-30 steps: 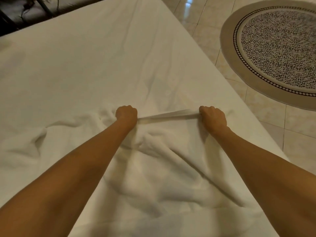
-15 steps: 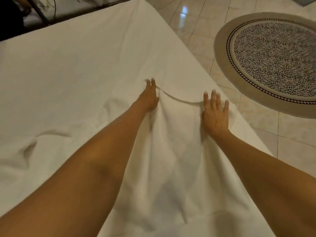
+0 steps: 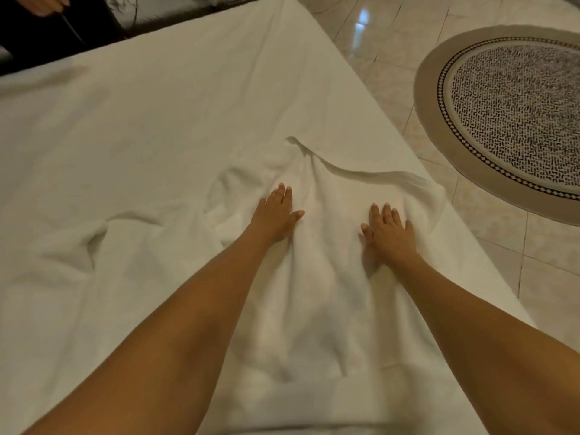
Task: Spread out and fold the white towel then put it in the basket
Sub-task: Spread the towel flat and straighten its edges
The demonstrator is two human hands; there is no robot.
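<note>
The white towel [image 3: 326, 271] lies rumpled on the bed, its far hem curling from the middle toward the right edge. My left hand [image 3: 277, 215] rests flat on the towel with fingers apart, palm down, holding nothing. My right hand [image 3: 387, 232] lies flat on the towel a little to the right, fingers spread. The towel's left part is bunched in folds. No basket is in view.
The bed's white sheet [image 3: 141, 120] fills the left and far side. The bed's right edge drops to a tiled floor [image 3: 489, 233]. A round patterned rug [image 3: 514, 111] lies at the upper right. Another person's hand [image 3: 47, 4] shows at the top left.
Both hands let go of the towel's hem, which they held stretched in fists, laid it down farther away, and drew back to lie flat on the towel.
</note>
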